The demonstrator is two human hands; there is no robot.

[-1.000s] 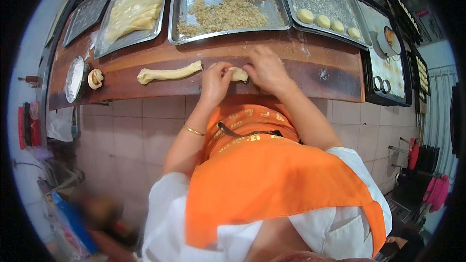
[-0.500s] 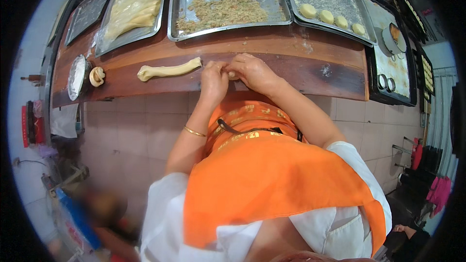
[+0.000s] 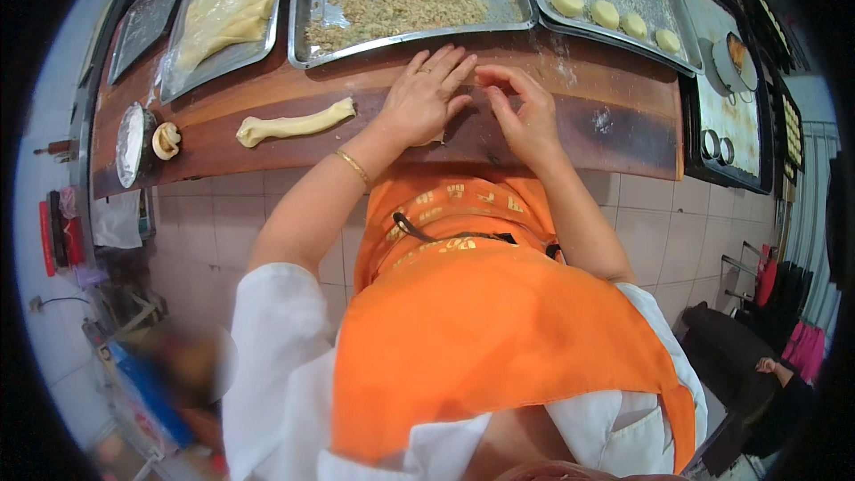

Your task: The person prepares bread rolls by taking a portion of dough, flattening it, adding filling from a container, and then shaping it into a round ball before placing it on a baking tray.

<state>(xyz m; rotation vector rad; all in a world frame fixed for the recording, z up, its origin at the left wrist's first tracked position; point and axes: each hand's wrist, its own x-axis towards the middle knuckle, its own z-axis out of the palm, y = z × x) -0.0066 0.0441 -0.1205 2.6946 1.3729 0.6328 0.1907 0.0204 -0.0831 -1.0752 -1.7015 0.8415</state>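
Observation:
My left hand lies flat over the wooden table, fingers stretched toward the filling tray. A small pale bit of dough peeks out from beneath its heel; the rest is covered. To its right, my right hand hovers with loosely bent fingers, thumb apart, nothing visible in it. A rope of pale dough rests on the table left of my left hand, its left end thicker. Farther left, a small folded dough piece sits beside a metal bowl of white flour.
A metal tray of crumbly filling stands at the back, holding a metal bowl. Left of it, another tray holds a dough sheet under plastic. The right floured tray bears several round dough pieces. Metal rings lie on a dark-edged tray.
My hands have parted from around a small dough piece. The left has flattened over it, fingers extended; the right has drawn off to the right and opened.

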